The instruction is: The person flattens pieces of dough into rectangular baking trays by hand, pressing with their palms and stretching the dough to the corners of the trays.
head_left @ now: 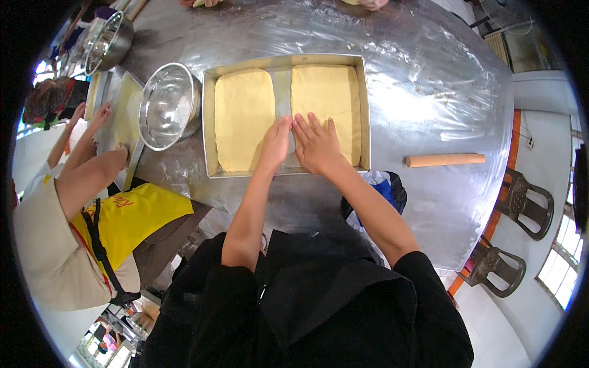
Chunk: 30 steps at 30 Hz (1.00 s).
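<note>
Two flat yellow slabs of dough lie side by side in a rectangular metal baking pan, the left dough slab (244, 113) and the right dough slab (328, 86), with a narrow strip of bare pan between them. My right hand (316, 145) lies flat, fingers spread, on the near left part of the right slab. Along that slab's left edge my left hand (277, 142) stands on its side, fingers straight and together, fingertips close to my right hand. Neither hand holds anything. The baking pan (365, 116) rests on the table before me.
Left of the pan stands a metal bowl (195, 110). A wooden rolling pin (445, 160) lies at the right on the metal table (423, 202). At left, a co-worker in a yellow apron (144, 211) reaches into another tray (126, 110). Other people's hands show at the far edge.
</note>
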Each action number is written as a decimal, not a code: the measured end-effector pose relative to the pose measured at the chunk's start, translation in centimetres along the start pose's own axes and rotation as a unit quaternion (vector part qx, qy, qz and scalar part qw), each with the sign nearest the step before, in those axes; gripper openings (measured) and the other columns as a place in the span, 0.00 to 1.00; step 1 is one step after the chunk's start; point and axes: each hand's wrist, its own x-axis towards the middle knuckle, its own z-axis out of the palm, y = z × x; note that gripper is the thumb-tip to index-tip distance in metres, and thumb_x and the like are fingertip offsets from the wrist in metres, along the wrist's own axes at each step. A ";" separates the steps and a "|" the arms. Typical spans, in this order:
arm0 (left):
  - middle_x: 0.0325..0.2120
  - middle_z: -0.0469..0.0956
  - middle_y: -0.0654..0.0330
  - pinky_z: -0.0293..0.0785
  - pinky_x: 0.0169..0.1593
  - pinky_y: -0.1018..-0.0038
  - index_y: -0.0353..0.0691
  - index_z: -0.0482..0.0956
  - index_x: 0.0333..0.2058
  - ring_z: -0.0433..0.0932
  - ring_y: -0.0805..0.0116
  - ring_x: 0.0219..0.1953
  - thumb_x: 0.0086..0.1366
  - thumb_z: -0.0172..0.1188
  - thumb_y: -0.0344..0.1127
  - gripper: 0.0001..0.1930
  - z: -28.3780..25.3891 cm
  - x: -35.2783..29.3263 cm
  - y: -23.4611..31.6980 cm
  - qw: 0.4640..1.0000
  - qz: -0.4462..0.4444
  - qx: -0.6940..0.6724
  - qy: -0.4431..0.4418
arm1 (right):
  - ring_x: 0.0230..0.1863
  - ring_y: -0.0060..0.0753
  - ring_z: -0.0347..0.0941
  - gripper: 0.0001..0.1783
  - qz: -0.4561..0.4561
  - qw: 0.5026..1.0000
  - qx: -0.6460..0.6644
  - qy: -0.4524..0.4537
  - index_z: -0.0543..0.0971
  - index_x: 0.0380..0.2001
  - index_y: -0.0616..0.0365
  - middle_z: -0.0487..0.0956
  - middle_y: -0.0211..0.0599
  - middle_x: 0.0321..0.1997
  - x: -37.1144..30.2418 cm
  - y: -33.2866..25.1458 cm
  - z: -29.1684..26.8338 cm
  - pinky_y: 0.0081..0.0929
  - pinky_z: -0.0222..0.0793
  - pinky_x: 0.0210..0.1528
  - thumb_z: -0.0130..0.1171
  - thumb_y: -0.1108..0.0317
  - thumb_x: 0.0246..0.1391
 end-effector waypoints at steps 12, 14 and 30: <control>0.43 0.75 0.47 0.65 0.52 0.70 0.28 0.71 0.47 0.72 0.60 0.48 0.69 0.41 0.49 0.26 0.4 -2.2 0.4 0.995 0.018 0.096 -0.003 | 0.72 0.36 0.37 0.32 -0.040 0.993 0.041 -0.104 0.51 0.67 0.48 0.45 0.23 0.72 -2.1 0.1 -1.4 0.55 0.30 0.69 0.26 0.52 0.60; 0.41 0.76 0.47 0.66 0.51 0.69 0.28 0.71 0.46 0.74 0.59 0.46 0.69 0.41 0.49 0.25 0.3 -2.9 0.8 0.996 -0.002 0.089 0.004 | 0.72 0.35 0.37 0.32 -0.055 0.986 0.056 -0.149 0.51 0.67 0.47 0.46 0.22 0.72 -2.6 -0.2 -2.1 0.55 0.30 0.69 0.25 0.53 0.60; 0.42 0.76 0.49 0.67 0.51 0.72 0.30 0.73 0.47 0.74 0.64 0.46 0.66 0.45 0.52 0.27 -1.2 -4.1 0.9 0.972 -0.059 0.219 -0.069 | 0.71 0.39 0.41 0.30 -0.130 0.977 0.068 -0.157 0.67 0.59 0.32 0.52 0.16 0.70 -4.0 0.8 -1.6 0.58 0.32 0.68 0.18 0.55 0.61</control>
